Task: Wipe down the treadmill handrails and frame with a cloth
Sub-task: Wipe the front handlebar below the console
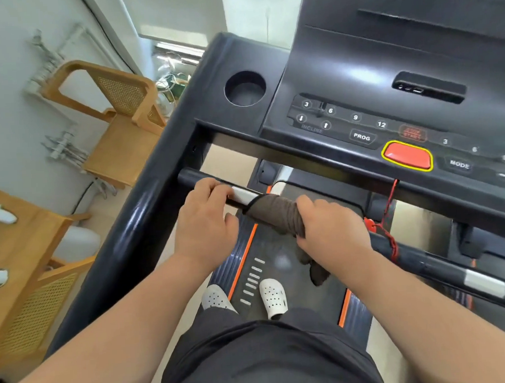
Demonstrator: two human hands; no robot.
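The left hand (206, 220) wraps its grip around the black front crossbar handrail (192, 177) of the treadmill, just beside its silver sensor plate (244, 195). The right hand (332, 231) closes its grip on a brown cloth (275, 212) wound around the same bar (a loose end hangs below). White perforated clogs (273, 297) stand on the belt (281, 260).

Bright, even daylight from the window (175, 16) at top; soft glare patches on the glossy black console (356, 77) and left frame rail (141, 214). Wide-angle bending at the edges, right handrail (484, 284) smeared, overall slightly soft.
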